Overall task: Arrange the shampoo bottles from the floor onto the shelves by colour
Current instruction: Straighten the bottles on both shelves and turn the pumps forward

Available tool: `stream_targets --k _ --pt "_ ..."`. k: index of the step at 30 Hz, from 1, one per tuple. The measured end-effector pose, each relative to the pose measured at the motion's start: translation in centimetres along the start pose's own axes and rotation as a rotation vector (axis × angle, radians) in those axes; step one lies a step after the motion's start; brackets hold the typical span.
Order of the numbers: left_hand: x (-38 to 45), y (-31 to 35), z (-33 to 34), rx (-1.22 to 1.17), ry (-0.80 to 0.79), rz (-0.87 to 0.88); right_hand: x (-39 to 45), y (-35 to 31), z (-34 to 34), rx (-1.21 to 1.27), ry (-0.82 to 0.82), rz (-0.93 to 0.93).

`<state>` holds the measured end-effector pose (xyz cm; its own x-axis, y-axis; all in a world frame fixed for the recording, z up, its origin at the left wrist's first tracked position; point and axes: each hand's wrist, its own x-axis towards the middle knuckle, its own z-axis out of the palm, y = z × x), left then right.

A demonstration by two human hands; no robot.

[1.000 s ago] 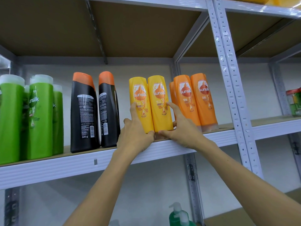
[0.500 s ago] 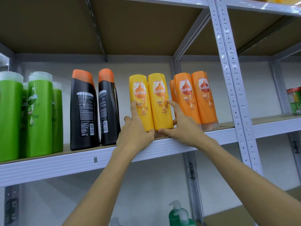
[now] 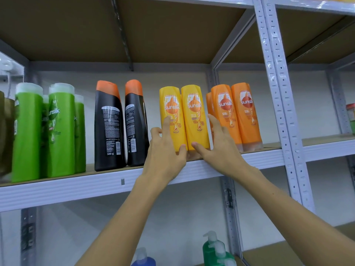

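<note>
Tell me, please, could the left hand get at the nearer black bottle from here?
Probably yes: the left hand is beside the black bottle, and nothing stands between them on the shelf.

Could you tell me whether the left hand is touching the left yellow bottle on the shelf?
Touching. The head view shows the left hand with its index finger lying up the left yellow bottle and its thumb against the bottle's base.
</note>
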<state>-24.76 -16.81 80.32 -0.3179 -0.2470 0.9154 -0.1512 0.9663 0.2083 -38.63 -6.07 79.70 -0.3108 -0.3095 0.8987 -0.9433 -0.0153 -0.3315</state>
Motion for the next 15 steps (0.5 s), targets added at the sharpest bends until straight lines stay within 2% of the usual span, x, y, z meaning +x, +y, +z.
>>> stream_targets --k 4,7,10,15 --pt "-0.9 -0.6 -3.0 0.002 0.161 0.170 -0.4 -1.9 0.8 -0.035 0.228 -0.143" --pt "-1.3 -2.1 -5.7 0.057 0.270 0.227 0.1 -4.4 1.9 0.037 0.310 -0.218" --pt "-1.8 -4.3 -7.8 0.119 0.319 0.213 0.2 -7.3 3.9 0.156 0.324 -0.248" --pt "-2.0 -7.6 -9.9 0.148 0.330 0.109 0.6 -10.2 8.1 0.291 0.248 -0.246"
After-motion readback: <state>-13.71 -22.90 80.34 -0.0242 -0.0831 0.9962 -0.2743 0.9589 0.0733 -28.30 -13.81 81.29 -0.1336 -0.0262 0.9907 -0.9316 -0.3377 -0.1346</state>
